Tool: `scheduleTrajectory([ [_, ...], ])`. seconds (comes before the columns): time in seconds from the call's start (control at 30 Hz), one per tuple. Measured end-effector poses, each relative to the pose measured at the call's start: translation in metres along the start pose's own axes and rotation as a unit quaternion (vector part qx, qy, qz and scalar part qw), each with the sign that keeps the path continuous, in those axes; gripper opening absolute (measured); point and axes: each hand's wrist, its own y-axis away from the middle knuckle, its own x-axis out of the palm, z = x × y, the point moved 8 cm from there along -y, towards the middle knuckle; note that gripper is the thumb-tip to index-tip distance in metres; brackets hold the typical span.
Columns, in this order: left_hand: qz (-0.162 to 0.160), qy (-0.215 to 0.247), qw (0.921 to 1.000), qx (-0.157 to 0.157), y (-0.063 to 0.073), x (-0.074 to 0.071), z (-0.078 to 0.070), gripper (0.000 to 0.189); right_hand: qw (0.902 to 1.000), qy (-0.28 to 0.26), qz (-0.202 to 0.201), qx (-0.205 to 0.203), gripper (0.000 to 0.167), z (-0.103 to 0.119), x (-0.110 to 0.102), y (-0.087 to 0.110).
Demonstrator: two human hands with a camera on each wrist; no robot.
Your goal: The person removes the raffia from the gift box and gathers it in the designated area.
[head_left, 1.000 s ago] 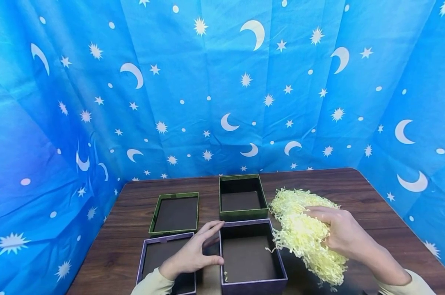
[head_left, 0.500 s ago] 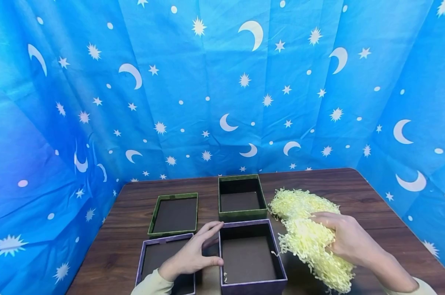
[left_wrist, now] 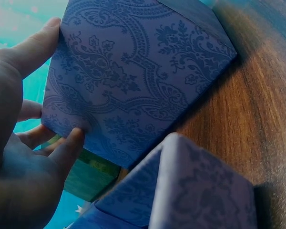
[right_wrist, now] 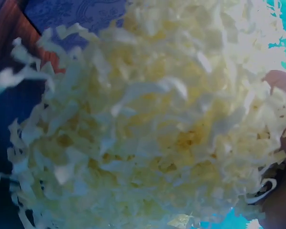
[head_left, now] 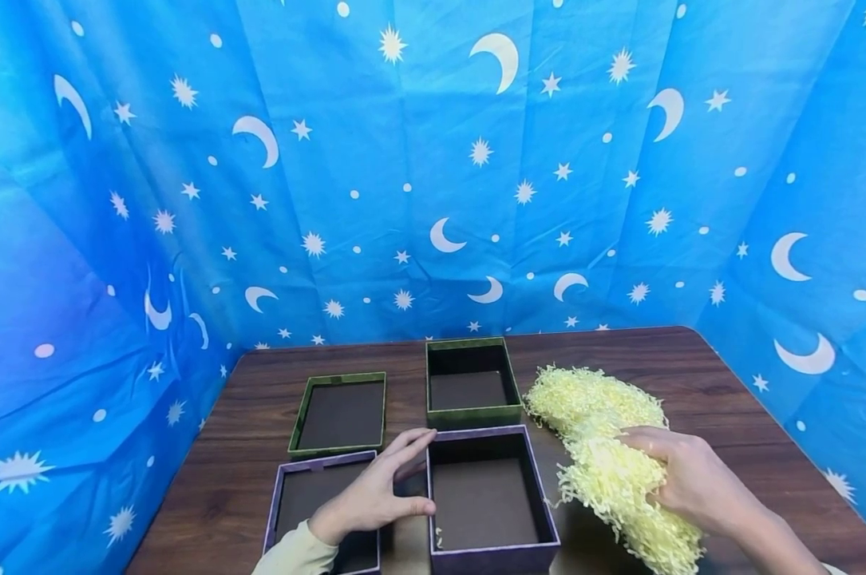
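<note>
My right hand (head_left: 698,483) grips a big clump of pale yellow shredded paper (head_left: 622,487), right of the purple box (head_left: 493,557). The clump hangs down past the fingers and fills most of the right wrist view. Behind it lies more of the same shredded paper (head_left: 583,395). My left hand (head_left: 375,497) rests spread against the left wall of the purple box, its fingertips at the far left corner and its thumb at the rim. In the left wrist view the fingertips touch the patterned box wall (left_wrist: 128,81). A small curl of paper lies inside the box.
A shallow purple lid (head_left: 325,461) lies beneath my left forearm. Behind it sits a shallow green lid (head_left: 302,415), and a deeper green box (head_left: 473,416) stands behind the purple box. Blue cloth (head_left: 375,160) with moons and stars hangs around the wooden table (head_left: 217,471).
My right hand has moved right and slightly nearer with the clump, away from the purple box. A dangling strand has left the box's opening. The left hand has stayed in place.
</note>
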Motion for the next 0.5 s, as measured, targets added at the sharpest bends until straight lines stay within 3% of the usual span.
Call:
scheduleTrajectory([
  [0.3, 0.000, 0.001, 1.0000, -0.004, 0.000, 0.000, 0.000, 0.087, 0.9999, 0.013, 0.000, -0.004, 0.073, -0.012, 0.008, 0.011],
  [0.5, 0.000, 0.004, 1.0000, -0.001, 0.000, 0.000, 0.000, 0.087, 0.9999, 0.003, 0.004, 0.017, 0.075, -0.018, 0.012, 0.016],
])
